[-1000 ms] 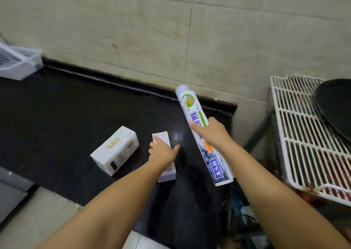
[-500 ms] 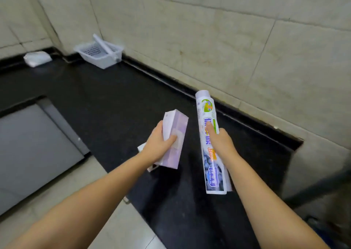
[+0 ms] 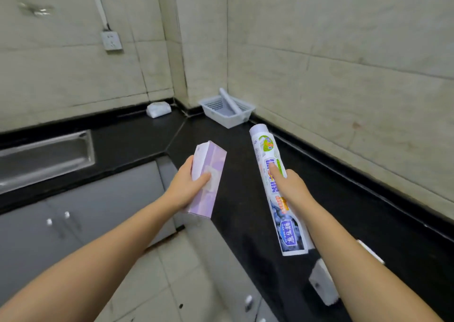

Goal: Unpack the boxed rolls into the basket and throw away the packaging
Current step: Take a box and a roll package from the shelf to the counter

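The left hand (image 3: 183, 186) is closed around a pale purple box (image 3: 206, 179), thumb pressed across its front face and the other fingers hidden behind it. The box is held tilted, its top end leaning away from the person, above the edge of the black counter (image 3: 344, 198) and the grey cabinet doors (image 3: 81, 211) below.

The right hand (image 3: 291, 186) grips a long printed roll (image 3: 275, 191) about midway along its length, forefinger laid straight up the wrapper and the remaining fingers curled behind it. The roll stands nearly upright in the air, its rounded white end pointing towards the far corner and its lower end, printed with blueberries, hanging over the counter. The two held things are apart, side by side.

In the far corner of the counter, against the tiled wall (image 3: 344, 63), sits a white plastic basket (image 3: 242, 119). One plain white roll (image 3: 230, 101) already leans in it, its upper end resting over the rim. Left of the basket, beyond the corner, a small white bundle (image 3: 158, 109) lies on the counter.

At the near right, partly hidden by the right forearm, a white box (image 3: 321, 284) lies on the counter. A metal sink (image 3: 46, 154) is set into the counter at the left, and a wall socket (image 3: 111, 41) sits above it.
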### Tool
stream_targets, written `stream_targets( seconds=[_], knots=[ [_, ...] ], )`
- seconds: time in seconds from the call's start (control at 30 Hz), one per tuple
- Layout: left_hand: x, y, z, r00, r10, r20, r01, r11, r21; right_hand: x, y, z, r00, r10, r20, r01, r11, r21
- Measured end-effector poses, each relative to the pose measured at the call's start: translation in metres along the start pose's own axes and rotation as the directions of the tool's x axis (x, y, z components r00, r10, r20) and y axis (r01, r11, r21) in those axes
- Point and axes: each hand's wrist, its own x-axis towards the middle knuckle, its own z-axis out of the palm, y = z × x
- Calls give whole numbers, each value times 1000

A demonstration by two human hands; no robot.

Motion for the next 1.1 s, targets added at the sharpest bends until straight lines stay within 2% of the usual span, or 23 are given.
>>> stream_targets(
  seconds=[0.1,0.2,0.37,0.57,0.8,0.9,0.97,1.03,1.1],
  knots=[
    [28,-33,-46,1000,-9,-22,10,1000,20,23,-18,46,1000,19,12,-19,1000,4],
    [57,-63,-64,1000,-19,18,18,998,54,51,-26,78,999,45,30,-44,998,-40],
    [119,-106,-53,989,-58,139,45,995,89,121,-21,117,996,84,-3,-84,988,-131],
    [227,-145,-48,945,-57,322,-15,976,215,235,-10,153,987,158,-35,-162,956,-246],
    [357,-181,-51,911,-77,404,-56,950,306,338,-19,187,959,275,-69,-281,888,-363],
    [414,-198,-33,866,-84,493,-139,907,398,370,-19,201,942,316,-110,-333,854,-400],
    [452,-210,-17,821,-52,568,-253,859,445,388,-19,213,927,339,-163,-376,824,-425],
    [485,-221,-1,750,-1,661,-397,799,451,402,-19,224,908,344,-237,-416,799,-433],
    [516,-230,13,650,55,758,-540,734,411,412,-20,235,879,362,-311,-469,775,-423]
  ],
)
